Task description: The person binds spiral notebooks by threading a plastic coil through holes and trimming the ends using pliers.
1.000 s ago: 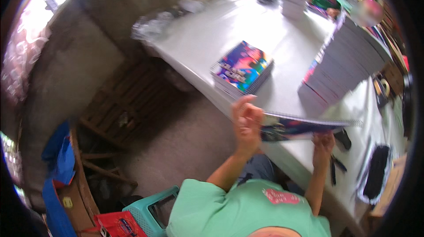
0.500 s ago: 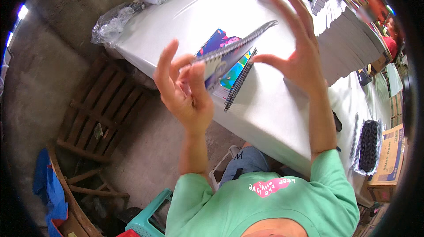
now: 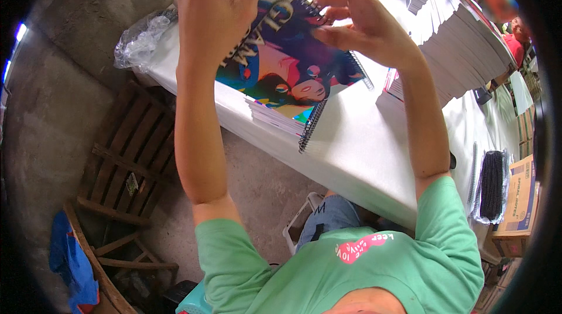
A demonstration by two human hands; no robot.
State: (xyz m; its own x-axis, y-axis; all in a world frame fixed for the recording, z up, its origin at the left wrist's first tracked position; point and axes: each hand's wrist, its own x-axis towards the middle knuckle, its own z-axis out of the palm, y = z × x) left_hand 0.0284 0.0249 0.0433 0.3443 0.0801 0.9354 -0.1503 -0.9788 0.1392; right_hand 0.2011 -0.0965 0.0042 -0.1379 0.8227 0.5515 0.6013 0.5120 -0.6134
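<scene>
A spiral notebook [image 3: 293,50] with a colourful illustrated cover is held up over the table, its coil edge toward the top right. My left hand [image 3: 213,12] is closed on its top corner, thumb and fingers pinched near the end of the coil. Along the coil edge, the curled fingers and thumb of my right hand [image 3: 374,24] grip the notebook. Beneath it lies a stack of notebooks [image 3: 272,118], with a black spiral coil [image 3: 313,127] at its near right side. Part of the stack is hidden by the held notebook.
A white-covered table [image 3: 357,144] bears a tall stack of paper [image 3: 462,56] at right. Loose black coils [image 3: 490,188] lie in plastic beside a cardboard box [image 3: 518,197]. Clear plastic [image 3: 143,39] sits at the left corner. A wooden chair [image 3: 126,156] stands left. Other people are farther off.
The notebook has turned from nearly edge-on to showing its cover. My left hand has moved up and away with it. My right hand, spread and apart before, has come onto the coil edge.
</scene>
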